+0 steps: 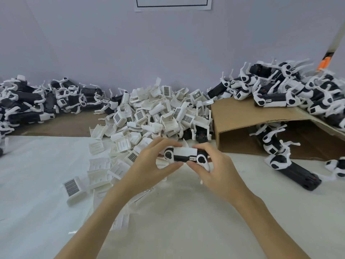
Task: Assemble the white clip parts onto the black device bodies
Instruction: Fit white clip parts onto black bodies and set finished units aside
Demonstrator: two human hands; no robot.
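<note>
Both hands meet over the white table [37,184] as I watch through the head camera. The left hand [155,165] and the right hand [214,169] grip opposite ends of one black device body [184,156], held level just above the tabletop at centre frame. A white clip part [183,151] sits across its top face. Left fingers curl over the far edge with the thumb below; right fingers and thumb clamp the right end beside a small label.

Just behind the hands, a heap of loose white clips [153,113] spreads toward the wall. An open cardboard box [261,128] lies on its side to the right, with a pile of bodies [289,90] on top and more spilling out. Another pile of assembled units [33,101] lies far left.
</note>
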